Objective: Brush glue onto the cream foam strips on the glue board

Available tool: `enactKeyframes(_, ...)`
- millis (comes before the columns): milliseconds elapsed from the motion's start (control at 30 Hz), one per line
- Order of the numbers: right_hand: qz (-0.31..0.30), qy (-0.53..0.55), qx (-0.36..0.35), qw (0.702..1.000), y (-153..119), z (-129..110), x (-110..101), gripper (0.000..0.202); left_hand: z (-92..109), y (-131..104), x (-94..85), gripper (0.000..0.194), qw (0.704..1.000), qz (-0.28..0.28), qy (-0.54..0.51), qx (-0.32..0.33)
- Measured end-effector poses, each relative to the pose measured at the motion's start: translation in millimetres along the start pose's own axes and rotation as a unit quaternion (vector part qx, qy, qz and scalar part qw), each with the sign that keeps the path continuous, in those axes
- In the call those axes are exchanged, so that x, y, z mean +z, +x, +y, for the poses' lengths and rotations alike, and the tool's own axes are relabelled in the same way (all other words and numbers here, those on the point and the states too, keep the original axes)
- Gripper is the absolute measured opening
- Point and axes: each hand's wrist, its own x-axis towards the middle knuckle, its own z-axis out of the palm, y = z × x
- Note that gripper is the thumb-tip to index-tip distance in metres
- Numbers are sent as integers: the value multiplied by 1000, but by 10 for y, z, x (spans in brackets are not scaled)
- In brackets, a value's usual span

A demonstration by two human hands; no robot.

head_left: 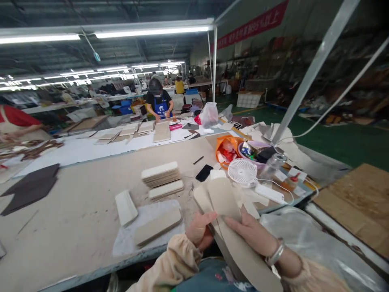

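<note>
Because the beige panels [238, 241] fan apart right of centre, low in the frame, my left hand [199, 228] and right hand [253, 232] clasp them; slackening could let some slip past the bench [85, 211] edge.

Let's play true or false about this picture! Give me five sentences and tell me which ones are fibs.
1. Both the left hand and the right hand hold beige panels. True.
2. The desk fan is black. False: the desk fan is white.
3. A black smartphone lies on the table. True.
4. The bracelet is on the left wrist. False: the bracelet is on the right wrist.
5. The panels have rounded ends. True.
</note>
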Motion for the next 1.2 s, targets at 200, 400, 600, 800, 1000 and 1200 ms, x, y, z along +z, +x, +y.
enactKeyframes(200, 10, 66, 86, 994, 479, -81, 477, 57, 396, -48, -596, 32, 988, 91, -114, 44)
enactKeyframes(400, 179, -335, -17, 925, 790, -459, 501, 51, 699, -121, -1068, 24, 962, 199, -181, 52)
enactKeyframes(600, -20, -632, 4, 774, 1082, -637, 1389, 60, 812, -117, -1202, 34, 954, 186, -199, 125)
enactKeyframes(800, -95, -602, -77, 789, 1215, -343, 1843, 67, 863, -121, -1424, 29, 936, 201, -271, 105)
enactKeyframes(1000, -71, -603, -68, 792, 1291, -264, 1919, 79, 972, -248, -1487, 51, 940, 93, -313, 97)
enactKeyframes(1200, -74, -586, -77, 804, 1325, -189, 2064, 69, 892, -234, -1555, 40, 938, 171, -264, 143)
